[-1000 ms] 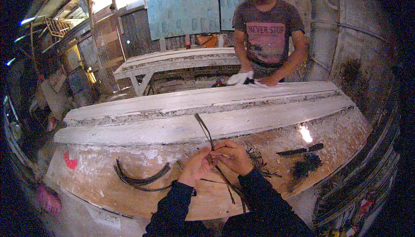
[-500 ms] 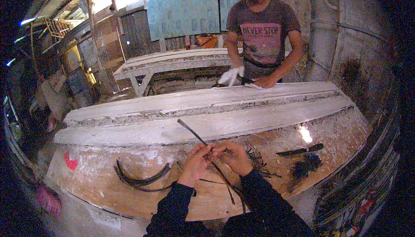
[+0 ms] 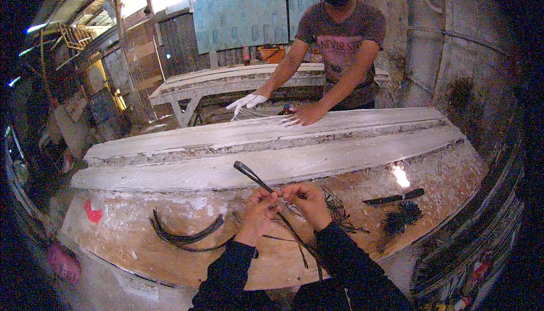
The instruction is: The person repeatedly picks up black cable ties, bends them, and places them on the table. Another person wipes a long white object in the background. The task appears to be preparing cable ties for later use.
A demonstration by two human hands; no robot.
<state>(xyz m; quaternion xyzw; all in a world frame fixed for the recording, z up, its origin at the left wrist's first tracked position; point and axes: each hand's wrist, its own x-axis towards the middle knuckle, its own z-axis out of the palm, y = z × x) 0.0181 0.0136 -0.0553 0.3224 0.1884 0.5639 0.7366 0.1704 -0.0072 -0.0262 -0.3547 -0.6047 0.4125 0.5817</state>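
A thin black flexible strip (image 3: pixel 248 172) is pinched between the fingertips of my left hand (image 3: pixel 256 216) and my right hand (image 3: pixel 309 204), which almost touch. Its far part looks doubled, reaching up and left over the white-coated panel. The rest runs down between my forearms. Both hands are closed, but the small point where they meet on the strip is partly hidden by fingers. Left of my left hand lies a curved bundle of black strips (image 3: pixel 187 234). Beyond my right hand is a tangle of thin dark strands (image 3: pixel 339 209).
A dark knife (image 3: pixel 394 197) and a bristly black clump (image 3: pixel 402 218) lie at right, near a small flame (image 3: pixel 401 176). A red scrap (image 3: pixel 92 212) is at left. Across the long white panel (image 3: pixel 226 135), a co-worker's gloved hand (image 3: pixel 247 102) draws pale strands. A second bench stands behind.
The strip's far part now looks thicker and doubled. My hands have barely shifted. The co-worker has leaned in, the gloved hand moving left and the bare hand coming to the panel's edge.
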